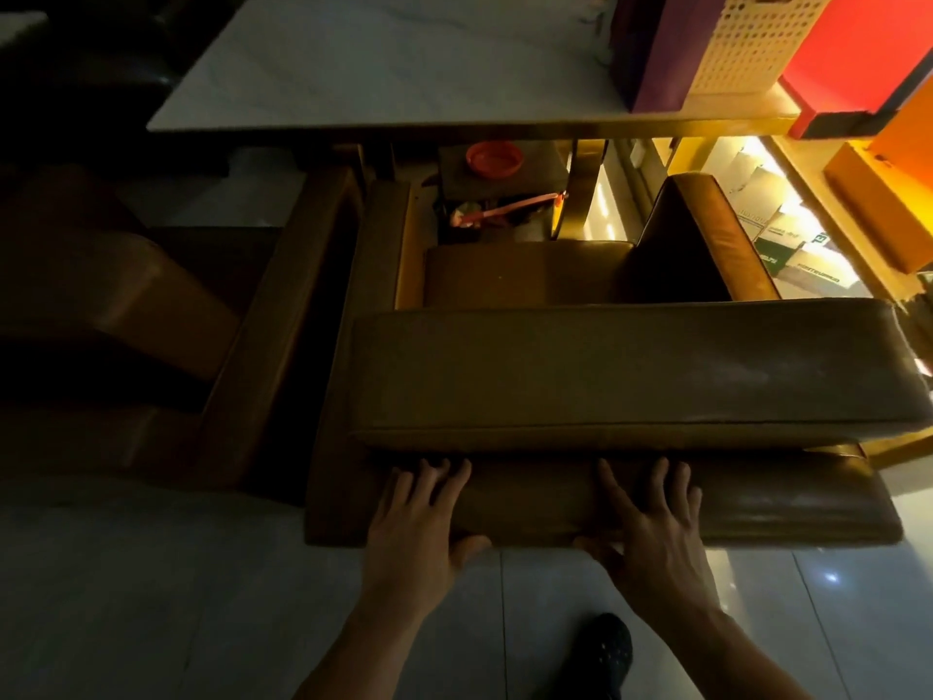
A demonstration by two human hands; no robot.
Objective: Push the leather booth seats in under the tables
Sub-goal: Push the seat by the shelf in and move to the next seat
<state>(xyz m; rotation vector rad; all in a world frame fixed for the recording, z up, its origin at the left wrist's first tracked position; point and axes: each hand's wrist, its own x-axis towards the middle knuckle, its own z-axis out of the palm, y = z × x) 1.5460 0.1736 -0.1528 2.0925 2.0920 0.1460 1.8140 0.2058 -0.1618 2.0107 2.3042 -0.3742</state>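
Note:
A brown leather booth seat (606,376) stands in front of me, its thick backrest top running across the middle of the view. Both hands lie flat on the lower leather back panel (787,502) just under that backrest. My left hand (419,517) presses with fingers spread and the thumb hooked under the panel's bottom edge. My right hand (651,522) presses the same way, a little to the right. Beyond the seat is a white marble table (383,63) with a gold edge. The seat cushion (520,275) reaches toward the table's underside.
A second brown booth seat (121,305) stands at the left. On the table's right end sit a purple box (661,48), a perforated cream basket (747,37) and a red box (868,53). An orange bowl (494,158) lies under the table. My dark shoe (603,649) is on the tiled floor.

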